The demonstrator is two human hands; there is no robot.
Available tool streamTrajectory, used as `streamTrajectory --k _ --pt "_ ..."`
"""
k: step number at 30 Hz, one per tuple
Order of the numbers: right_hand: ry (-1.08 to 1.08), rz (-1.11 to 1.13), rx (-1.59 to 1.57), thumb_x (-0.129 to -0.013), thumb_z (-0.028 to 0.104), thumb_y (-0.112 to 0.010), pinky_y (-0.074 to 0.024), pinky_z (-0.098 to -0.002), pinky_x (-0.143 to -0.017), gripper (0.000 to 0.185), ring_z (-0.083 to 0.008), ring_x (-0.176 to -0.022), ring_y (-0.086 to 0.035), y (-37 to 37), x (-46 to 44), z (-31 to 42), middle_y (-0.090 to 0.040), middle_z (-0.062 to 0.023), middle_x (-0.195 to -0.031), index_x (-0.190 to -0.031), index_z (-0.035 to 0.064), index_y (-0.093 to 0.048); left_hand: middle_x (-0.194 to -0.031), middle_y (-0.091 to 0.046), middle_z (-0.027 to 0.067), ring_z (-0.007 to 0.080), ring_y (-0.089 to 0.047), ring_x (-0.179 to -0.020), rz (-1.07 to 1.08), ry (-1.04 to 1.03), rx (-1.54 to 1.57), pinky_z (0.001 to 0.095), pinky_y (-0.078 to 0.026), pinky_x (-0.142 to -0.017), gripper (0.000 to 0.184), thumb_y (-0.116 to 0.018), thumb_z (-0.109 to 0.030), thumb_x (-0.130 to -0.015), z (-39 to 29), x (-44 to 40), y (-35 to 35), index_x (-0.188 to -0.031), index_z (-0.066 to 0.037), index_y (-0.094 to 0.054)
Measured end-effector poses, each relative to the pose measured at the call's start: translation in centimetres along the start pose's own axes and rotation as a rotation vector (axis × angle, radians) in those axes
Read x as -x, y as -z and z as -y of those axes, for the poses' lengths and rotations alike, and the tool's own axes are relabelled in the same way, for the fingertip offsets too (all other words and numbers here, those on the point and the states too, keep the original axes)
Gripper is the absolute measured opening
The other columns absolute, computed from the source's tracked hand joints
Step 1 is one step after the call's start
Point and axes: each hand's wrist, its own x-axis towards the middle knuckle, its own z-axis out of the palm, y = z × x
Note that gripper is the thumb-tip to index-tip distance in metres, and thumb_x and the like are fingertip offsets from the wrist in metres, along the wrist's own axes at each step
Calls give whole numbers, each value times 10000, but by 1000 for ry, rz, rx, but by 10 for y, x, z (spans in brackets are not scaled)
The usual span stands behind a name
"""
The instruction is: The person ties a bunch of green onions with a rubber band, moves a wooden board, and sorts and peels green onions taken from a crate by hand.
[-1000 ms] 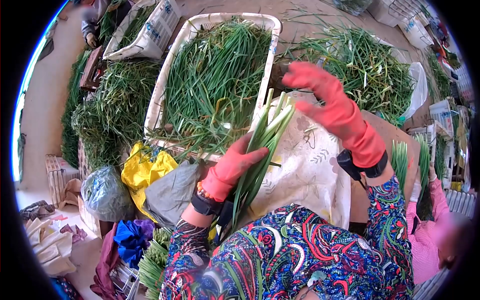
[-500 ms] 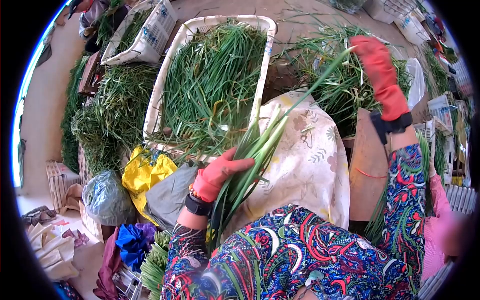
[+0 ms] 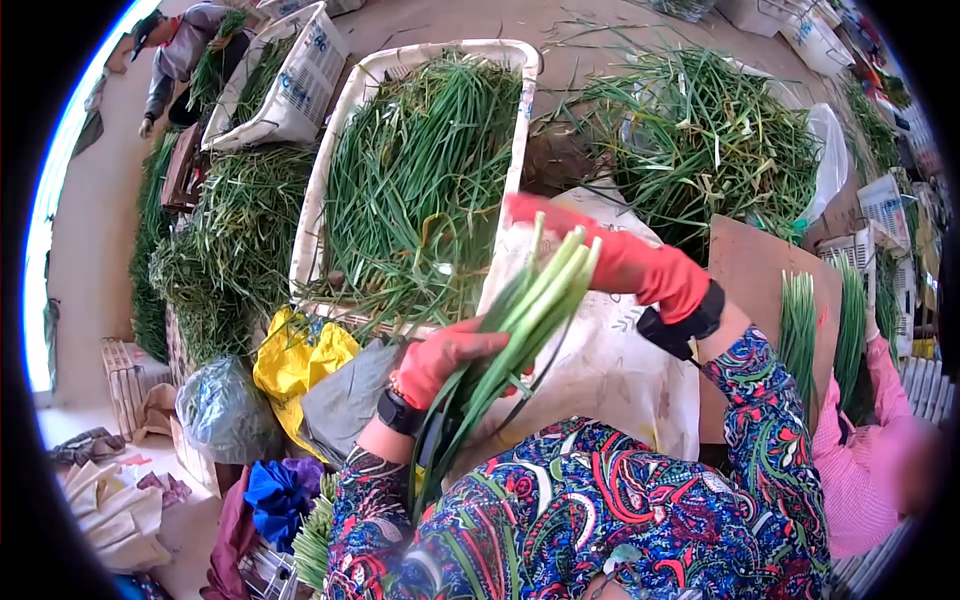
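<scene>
My left hand (image 3: 447,362), in a red rubber glove, is closed around a bunch of garlic chives (image 3: 520,330). Their pale cut ends point up and away, and the long green leaves hang down by my left forearm. My right hand (image 3: 590,250), also red-gloved, is just beyond the pale ends. Its fingers are smeared by motion and partly behind the stalks, so whether they grip anything is unclear. A pale flowered cloth (image 3: 620,370) lies under both hands, over my lap.
A white crate (image 3: 532,110) of loose greens stands ahead. Another green heap (image 3: 720,140) lies right, beyond a brown board (image 3: 735,270) bearing a neat chive bundle (image 3: 798,330). A person in pink (image 3: 860,480) sits at right; another person (image 3: 185,50) bends far left.
My right hand has come down and left from the far right to the bunch's pale ends. The long stalk it pulled outward no longer shows stretched out. My left hand still holds the bunch.
</scene>
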Motion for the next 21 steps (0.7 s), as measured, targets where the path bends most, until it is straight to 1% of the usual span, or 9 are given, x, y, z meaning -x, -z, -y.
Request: streamTrajectory --k 3,5,6,7,9,14,18,20,21 --pt "-195 130 -504 -870 217 -494 -432 -275 -783 261 -145 -869 -565 4 -9 20 -626 -64 -925 -1021 39 -612 -818 -613 154 217 -606 -669 55 -44 -28 295 -503 -597 391 -566 -254 -810 14 -3 9 -1073 32 -519" --pt "-147 -86 -748 -864 208 -418 -421 -239 -696 288 -129 -743 -544 33 -7 19 -598 -69 -962 -879 7 -624 -823 -614 160 221 -606 -676 69 -38 -3 306 -503 -609 390 -567 -247 -809 14 -1 13 -1074 34 -518" --pt "-316 -333 -380 -869 229 -391 -425 -266 -731 328 -149 -747 -548 53 -5 15 -587 -86 -1008 -838 -2 -621 -825 -614 162 223 -607 -680 76 -35 13 311 -503 -615 389 -568 -243 -808 15 1 16 -1075 36 -517" --pt "-178 -591 -359 -868 231 -392 -429 -306 -754 342 -171 -721 -547 71 -6 5 -587 -117 -1000 -811 -14 -623 -835 -616 168 231 -610 -685 76 -55 35 320 -509 -613 381 -570 -228 -807 16 1 20 -1074 40 -515" --pt "-355 -768 43 -823 226 -508 -362 -313 -926 530 -193 -1027 -501 108 15 -41 -508 -163 -1174 -1248 -50 -354 -846 -617 174 231 -617 -699 27 -64 66 310 -520 -618 388 -578 -214 -810 11 2 18 -1099 33 -497" --pt "-618 -269 -930 -830 228 -534 -273 -297 -1002 709 -188 -1134 -431 22 34 11 -413 -145 -1280 -1367 0 -132 -925 -611 171 232 -624 -740 26 -75 44 298 -528 -639 396 -572 -157 -828 -7 -14 17 -1168 7 -450" --pt "-338 -415 -999 -853 281 -541 -383 -314 -935 670 -191 -1008 -542 -8 -25 33 -445 -158 -1245 -1335 -34 -199 -922 -622 140 212 -620 -791 -9 -43 -62 287 -516 -676 352 -566 -111 -828 -24 -29 6 -1145 -7 -454" --pt "-112 -453 -921 -887 241 -490 -442 -331 -863 287 -173 -841 -586 -5 -48 36 -536 -153 -1103 -1004 -18 -530 -1010 -595 109 178 -590 -877 -28 -109 -230 268 -495 -693 449 -585 -90 -801 -40 -29 4 -1212 -20 -418" --pt "-20 -416 -898 -890 239 -483 -446 -336 -861 264 -177 -822 -582 3 -55 51 -545 -149 -1079 -966 -8 -534 -1076 -563 113 164 -557 -933 14 -226 -399 265 -481 -730 506 -589 -70 -778 -52 -22 3 -1242 -19 -394"
